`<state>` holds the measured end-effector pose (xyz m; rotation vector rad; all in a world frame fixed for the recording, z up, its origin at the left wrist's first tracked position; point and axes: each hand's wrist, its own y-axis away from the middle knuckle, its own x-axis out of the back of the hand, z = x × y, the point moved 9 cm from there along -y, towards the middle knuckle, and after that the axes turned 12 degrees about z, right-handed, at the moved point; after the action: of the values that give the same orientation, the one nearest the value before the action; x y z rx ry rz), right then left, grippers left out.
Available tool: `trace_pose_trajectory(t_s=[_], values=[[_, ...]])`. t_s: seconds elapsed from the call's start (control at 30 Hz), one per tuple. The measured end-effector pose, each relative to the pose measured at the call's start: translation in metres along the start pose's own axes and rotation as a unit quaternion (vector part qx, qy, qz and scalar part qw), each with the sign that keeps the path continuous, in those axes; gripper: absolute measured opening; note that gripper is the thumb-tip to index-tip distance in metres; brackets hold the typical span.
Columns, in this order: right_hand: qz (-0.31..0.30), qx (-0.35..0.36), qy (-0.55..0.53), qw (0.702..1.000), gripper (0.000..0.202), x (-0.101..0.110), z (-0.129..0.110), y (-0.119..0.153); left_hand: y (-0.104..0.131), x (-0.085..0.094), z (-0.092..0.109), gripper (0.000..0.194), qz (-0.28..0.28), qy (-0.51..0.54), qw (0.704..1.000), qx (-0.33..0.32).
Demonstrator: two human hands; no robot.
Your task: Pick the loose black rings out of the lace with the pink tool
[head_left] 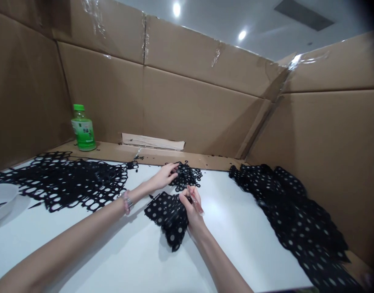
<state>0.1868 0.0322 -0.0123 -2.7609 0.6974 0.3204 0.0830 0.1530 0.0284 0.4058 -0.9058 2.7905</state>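
My left hand [162, 178] reaches over a pile of small black rings [188, 178], its fingers stretched out at the pile's left edge. A pink bracelet is on that wrist. My right hand [194, 211] is closed on a piece of black sheet with pale round dots [165, 211], which hangs to the left of the hand. In the same hand is a slim, reddish, see-through tool [196, 202]; its kind and its tip I cannot make out.
Black netting with round holes [74, 183] spreads over the white table [235, 244] at left, beside a white bowl [7, 195]. A long black dotted sheet [296, 219] lies heaped at right. A green bottle [84, 130] stands at the back. Cardboard walls [199, 106] surround the table.
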Motion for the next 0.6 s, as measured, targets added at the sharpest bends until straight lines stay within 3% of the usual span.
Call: trace_pose_trajectory(t_s=[0.1,0.2,0.27,0.47,0.6], values=[[-0.012,0.012,-0.007,1.0,0.03,-0.002,-0.002,0.0,0.017,-0.012,0.017,0.043,-0.045,0.001,0.998,-0.043],[-0.011,0.028,-0.02,0.999,0.029,-0.002,-0.005,0.0,0.048,-0.029,0.031,0.032,-0.204,0.035,0.976,-0.065],[-0.003,0.026,-0.026,0.999,0.031,-0.001,-0.006,-0.001,0.062,-0.031,0.032,0.031,-0.273,0.045,0.96,-0.046],[-0.002,-0.05,-0.006,0.999,0.037,0.002,0.005,0.0,0.06,-0.016,0.028,0.029,-0.281,0.058,0.958,-0.001],[-0.017,-0.054,-0.002,0.998,0.037,0.002,0.006,0.001,0.06,-0.014,0.032,0.025,-0.247,0.084,0.965,0.01]])
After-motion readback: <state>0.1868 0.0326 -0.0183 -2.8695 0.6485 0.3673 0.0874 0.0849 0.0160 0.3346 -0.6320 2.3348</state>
